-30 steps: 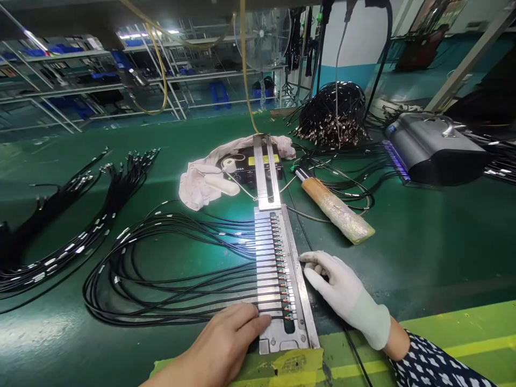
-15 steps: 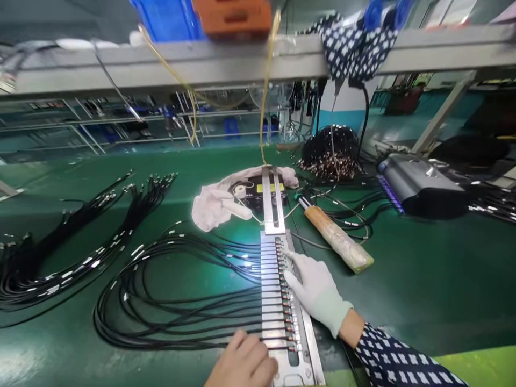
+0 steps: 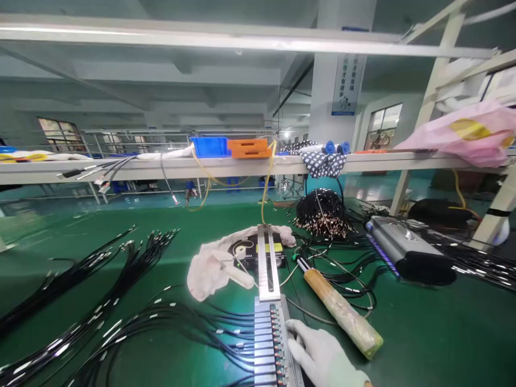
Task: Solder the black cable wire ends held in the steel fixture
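Note:
A long metal fixture (image 3: 263, 328) holds a row of black cables (image 3: 189, 320) side by side, their small-tipped ends lined up along its slot. My right hand (image 3: 320, 352), in a white glove, rests against the fixture's right edge. Its thumb and forefinger are apart, and I see nothing between them. The other fingers are partly hidden. My left hand is out of view. A slotted metal bar (image 3: 263, 269) extends from the fixture's far end. Right of it lies a tool with a thick, tape-wrapped handle (image 3: 342, 312).
A white cloth (image 3: 205, 274) lies by a black box (image 3: 250, 252) behind the fixture. Cable bundles (image 3: 116, 285) spread on the left. A coiled cable heap (image 3: 322, 212) and a grey machine (image 3: 411, 250) stand back right. A shelf beam (image 3: 242, 166) crosses above, holding blue (image 3: 209, 147) and orange (image 3: 249, 148) bins.
The view has tilted up, so the fixture sits lower in the picture and my left hand has left the frame. My right hand has shifted from the cable ends to the fixture's right edge.

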Motion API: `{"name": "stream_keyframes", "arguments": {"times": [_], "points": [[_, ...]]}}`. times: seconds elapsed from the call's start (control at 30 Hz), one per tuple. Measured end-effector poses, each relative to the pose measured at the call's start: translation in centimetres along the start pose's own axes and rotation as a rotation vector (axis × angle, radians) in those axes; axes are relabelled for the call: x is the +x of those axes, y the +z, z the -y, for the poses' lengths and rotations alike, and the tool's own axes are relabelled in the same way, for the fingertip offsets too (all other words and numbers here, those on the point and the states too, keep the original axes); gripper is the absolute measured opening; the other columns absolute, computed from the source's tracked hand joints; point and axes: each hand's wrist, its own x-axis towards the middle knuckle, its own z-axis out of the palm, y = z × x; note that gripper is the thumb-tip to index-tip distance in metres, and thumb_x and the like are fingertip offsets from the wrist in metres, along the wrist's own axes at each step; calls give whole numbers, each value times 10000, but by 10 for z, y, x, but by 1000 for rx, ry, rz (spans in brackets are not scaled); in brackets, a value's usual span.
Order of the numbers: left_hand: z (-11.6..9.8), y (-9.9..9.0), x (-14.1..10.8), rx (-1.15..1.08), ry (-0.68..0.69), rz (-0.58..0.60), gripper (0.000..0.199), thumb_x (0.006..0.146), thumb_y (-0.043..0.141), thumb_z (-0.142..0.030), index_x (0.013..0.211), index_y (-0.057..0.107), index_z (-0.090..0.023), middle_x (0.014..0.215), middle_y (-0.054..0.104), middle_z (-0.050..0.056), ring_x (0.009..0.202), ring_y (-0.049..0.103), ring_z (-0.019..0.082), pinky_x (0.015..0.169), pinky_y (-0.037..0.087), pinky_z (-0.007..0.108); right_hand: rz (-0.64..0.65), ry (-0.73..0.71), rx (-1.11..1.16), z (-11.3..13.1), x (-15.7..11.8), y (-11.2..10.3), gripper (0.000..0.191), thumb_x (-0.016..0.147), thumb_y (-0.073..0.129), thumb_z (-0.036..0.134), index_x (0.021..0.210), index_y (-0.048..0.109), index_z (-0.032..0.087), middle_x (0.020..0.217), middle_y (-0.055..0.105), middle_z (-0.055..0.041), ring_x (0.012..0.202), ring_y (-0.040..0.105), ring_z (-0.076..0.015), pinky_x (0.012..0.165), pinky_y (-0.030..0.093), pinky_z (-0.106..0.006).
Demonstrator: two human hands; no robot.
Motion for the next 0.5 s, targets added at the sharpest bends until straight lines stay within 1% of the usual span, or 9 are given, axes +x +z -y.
{"name": "stream_keyframes", "arguments": {"times": [0.03, 0.07, 0.1, 0.13, 0.17, 0.23, 0.33, 0.4, 0.5], "points": [[16, -7, 16, -2, 8, -15, 259, 942, 552, -376, 1166, 599, -255, 1217, 605, 79, 1031, 606, 211, 833, 560, 391, -9, 31, 4, -7, 8, -14, 300, 937, 439, 419, 1140, 628, 305, 889, 713, 2, 811, 670, -196, 729, 489, -299], [30, -14, 33, -8, 18, -30, 274, 954, 535, -365, 1175, 592, -214, 1199, 607, 78, 1018, 615, 209, 833, 558, 396, -41, 75, -7, -15, 16, -27, 328, 944, 420, 436, 1153, 620, 283, 956, 698, -25, 878, 660, -210, 779, 484, -319], [41, -20, 48, -13, 25, -43, 272, 984, 472, -352, 1167, 599, -195, 1177, 613, 66, 1009, 622, 203, 837, 553, 385, -87, 127, -30, -24, 24, -39, 370, 937, 423, 442, 1201, 596, 248, 1093, 661, -74, 1004, 629, -246, 869, 461, -367], [50, -25, 62, -20, 33, -56, 274, 982, 481, -348, 1167, 594, -181, 1169, 614, 70, 989, 628, 197, 830, 554, 383, -113, 185, -54, -34, 33, -48, 408, 907, 461, 442, 1212, 590, 204, 1162, 619, -126, 1059, 601, -293, 907, 439, -425], [56, -29, 74, -26, 41, -69, 262, 984, 481, -337, 1160, 596, -181, 1164, 617, 66, 974, 631, 188, 827, 554, 376, -122, 246, -72, -44, 40, -54, 469, 845, 541, 445, 1215, 592, 162, 1164, 598, -171, 1054, 594, -343, 891, 436, -477], [59, -34, 91, -35, 55, -96, 249, 960, 532, -344, 1159, 594, -207, 1165, 620, 68, 951, 630, 181, 798, 565, 368, -97, 335, -76, -62, 53, -57, 602, 665, 706, 393, 1206, 607, 149, 1098, 605, -183, 1016, 597, -393, 858, 436, -523], [53, -41, 100, -39, 67, -150, 289, 941, 561, -379, 1188, 578, -230, 1171, 619, 77, 932, 630, 180, 767, 574, 359, -55, 377, 3, -80, 63, -51, 730, 540, 744, 277, 1248, 586, 189, 1073, 633, -152, 1009, 609, -386, 887, 424, -535], [49, -47, 98, -39, 63, -192, 300, 967, 502, -407, 1219, 563, -256, 1156, 628, 68, 927, 642, 181, 746, 579, 355, -20, 343, 126, -83, 61, -53, 689, 606, 692, 318, 1270, 563, 188, 1089, 656, -141, 1005, 633, -346, 914, 438, -510], [49, -59, 94, -30, 27, -256, 370, 1024, 287, -428, 1216, 576, -299, 1054, 649, 25, 954, 665, 206, 698, 560, 347, 35, 214, 352, -75, 41, -72, 635, 759, 529, 464, 1307, 517, 142, 1215, 642, -140, 1108, 623, -278, 978, 457, -422]]}}
